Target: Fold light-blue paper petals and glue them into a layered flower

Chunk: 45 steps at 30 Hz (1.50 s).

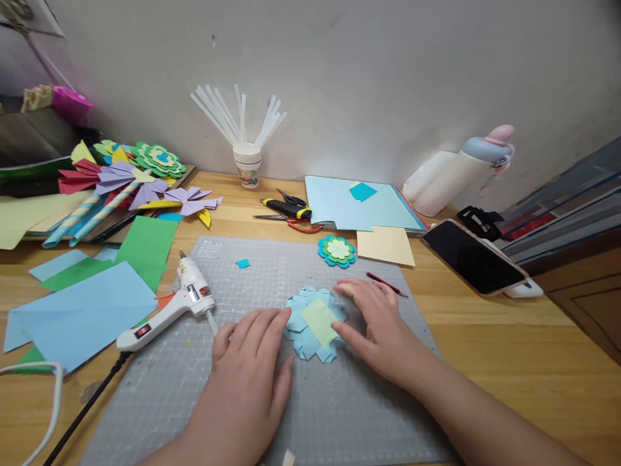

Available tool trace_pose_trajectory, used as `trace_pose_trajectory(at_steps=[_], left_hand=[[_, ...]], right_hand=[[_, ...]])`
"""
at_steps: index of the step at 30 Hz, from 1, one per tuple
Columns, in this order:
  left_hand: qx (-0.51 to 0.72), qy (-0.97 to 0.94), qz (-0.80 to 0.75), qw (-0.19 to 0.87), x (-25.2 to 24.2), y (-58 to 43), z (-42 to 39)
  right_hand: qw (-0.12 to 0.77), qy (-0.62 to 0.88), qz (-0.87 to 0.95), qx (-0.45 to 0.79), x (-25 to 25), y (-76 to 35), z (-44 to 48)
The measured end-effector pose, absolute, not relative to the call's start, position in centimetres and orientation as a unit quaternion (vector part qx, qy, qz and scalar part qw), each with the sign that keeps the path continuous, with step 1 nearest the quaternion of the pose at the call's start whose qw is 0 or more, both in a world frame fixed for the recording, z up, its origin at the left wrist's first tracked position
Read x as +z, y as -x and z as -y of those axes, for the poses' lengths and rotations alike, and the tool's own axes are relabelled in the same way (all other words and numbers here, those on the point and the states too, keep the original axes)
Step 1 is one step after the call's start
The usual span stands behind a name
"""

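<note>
A light blue folded-paper flower [303, 340] lies flat on the grey cutting mat [194, 395], with a pale green paper square [319, 321] on its middle. My left hand [255, 369] is at the flower's left edge, palm down and fingers stretched out. On the opposite side, my right hand [378, 320] has its thumb and fingers spread around the edge, the thumb tip close to the square. Neither hand grips anything. Just beyond my right hand sits a small layered flower [337, 250] in blue and green. A white glue gun [187, 291] rests left of my left hand.
Coloured paper sheets [92, 310] and finished paper flowers [140, 175] pile up at left. Straws stand in paper cups [248, 165]. Pliers [286, 208], a paper stack [334, 200] and a bottle [456, 168] line the wall side. A phone [473, 255] leans at right.
</note>
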<state>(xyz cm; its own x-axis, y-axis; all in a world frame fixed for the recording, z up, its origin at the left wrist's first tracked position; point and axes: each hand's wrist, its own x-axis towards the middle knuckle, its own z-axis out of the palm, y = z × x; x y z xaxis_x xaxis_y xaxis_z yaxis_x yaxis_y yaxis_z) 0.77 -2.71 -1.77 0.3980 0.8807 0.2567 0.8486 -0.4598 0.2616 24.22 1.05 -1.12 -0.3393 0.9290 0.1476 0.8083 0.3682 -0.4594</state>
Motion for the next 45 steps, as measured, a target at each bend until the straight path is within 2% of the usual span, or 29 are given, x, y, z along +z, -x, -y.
trace_pose_trajectory(at_steps=[3, 8, 12, 15, 21, 25, 31, 40, 42, 45], left_hand=[[0.173, -0.847, -0.500, 0.054, -1.8, -0.8, 2.8], [0.165, -0.859, -0.479, 0.075, -1.8, -1.0, 3.0], [0.171, -0.855, -0.483, 0.083, -2.1, -0.9, 3.0], [0.173, -0.850, -0.491, 0.083, -2.4, -0.9, 3.0], [0.155, -0.857, -0.479, 0.112, -2.2, -0.8, 2.8], [0.145, -0.862, -0.470, 0.126, -1.5, -0.9, 2.8], [0.151, -0.853, -0.479, 0.144, -1.4, -0.9, 3.0], [0.199, -0.840, -0.479, 0.161, -1.4, -0.6, 3.1], [0.247, -0.809, -0.499, 0.187, -1.5, -0.6, 3.1], [0.322, -0.726, -0.536, 0.287, -1.7, -0.5, 3.2]], right_hand=[[0.219, 0.597, 0.742, 0.212, -2.0, -24.2, -1.8], [0.262, 0.596, 0.683, 0.332, -2.2, -23.6, -2.5], [0.269, 0.597, 0.682, 0.324, -1.6, -22.9, -2.7], [0.229, 0.570, 0.733, 0.292, -1.0, -22.8, -3.4], [0.105, 0.499, 0.804, 0.306, 0.6, -22.8, -5.8], [0.093, 0.527, 0.782, 0.320, 1.0, -21.8, -6.6], [0.126, 0.595, 0.697, 0.380, 1.0, -21.1, -6.5], [0.177, 0.535, 0.582, 0.587, 1.3, -22.0, -5.3], [0.199, 0.512, 0.559, 0.621, 1.6, -22.0, -4.8], [0.274, 0.462, 0.505, 0.675, 2.3, -21.6, -3.7]])
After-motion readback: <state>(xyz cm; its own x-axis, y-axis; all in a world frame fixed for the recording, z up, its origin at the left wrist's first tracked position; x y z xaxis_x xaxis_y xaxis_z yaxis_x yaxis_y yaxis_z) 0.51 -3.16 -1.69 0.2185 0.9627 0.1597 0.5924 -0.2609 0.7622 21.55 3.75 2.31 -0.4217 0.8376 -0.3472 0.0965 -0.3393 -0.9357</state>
